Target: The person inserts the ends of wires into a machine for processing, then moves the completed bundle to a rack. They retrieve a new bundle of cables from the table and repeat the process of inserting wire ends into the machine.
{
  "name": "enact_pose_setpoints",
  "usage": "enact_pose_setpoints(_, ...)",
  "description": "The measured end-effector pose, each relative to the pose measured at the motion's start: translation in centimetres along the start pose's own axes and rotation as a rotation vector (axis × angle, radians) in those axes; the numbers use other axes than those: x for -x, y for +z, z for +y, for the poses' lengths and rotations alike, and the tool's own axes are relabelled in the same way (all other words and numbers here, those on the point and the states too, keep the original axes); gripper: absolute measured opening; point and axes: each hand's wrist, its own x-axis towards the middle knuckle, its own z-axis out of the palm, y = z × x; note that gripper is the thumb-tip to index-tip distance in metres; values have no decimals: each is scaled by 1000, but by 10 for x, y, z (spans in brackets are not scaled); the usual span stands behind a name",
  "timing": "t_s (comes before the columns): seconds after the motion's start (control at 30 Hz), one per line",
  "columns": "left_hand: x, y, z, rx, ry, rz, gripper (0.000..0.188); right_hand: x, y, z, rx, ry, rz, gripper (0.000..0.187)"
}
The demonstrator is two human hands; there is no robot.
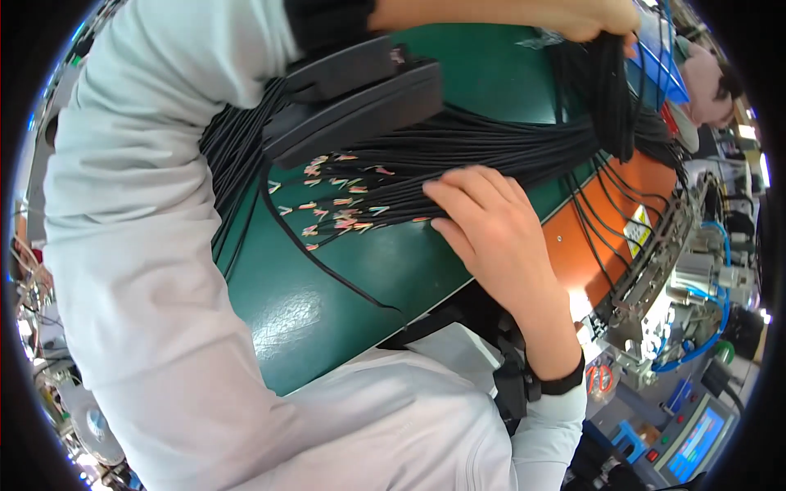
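A hanging bundle of black cables (612,98) is held by my left hand (604,20) at the far right of the table, its fingers closed round the upper part. My right hand (495,229) lies on the near edge of a wide spread of black cables (491,143), fingers stretched and thumb apart. To the left of that hand, the stripped cable ends (340,209) show short coloured wires in white, red, green and yellow. My left forearm reaches across the top, a black boxy device (356,106) below its dark cuff and over some cables.
The cables lie on a green tabletop (327,307). An orange panel (610,217) with a yellow label and a metal fixture (655,245) adjoins it at right. A blue bin (659,65) and another person's arm (706,86) are beyond. A control screen (700,442) stands at lower right.
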Motion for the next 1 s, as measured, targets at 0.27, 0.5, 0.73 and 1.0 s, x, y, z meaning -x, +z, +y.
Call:
enact_pose_setpoints(0.27,31,8,43,56,101,-108,27,-31,29,-4,186,2,-287,50)
enact_pose_setpoints(0.5,25,-7,111,-1468,930,231,19,4,5,2,-279,272,14,31)
enact_pose_setpoints(0.73,-91,12,101,-2275,1222,382,20,9,-12,-1,-981,523,381,18)
enact_pose_setpoints(1.0,-84,7,76,-2125,1181,387,20,8,-17,-2,-1021,523,490,22)
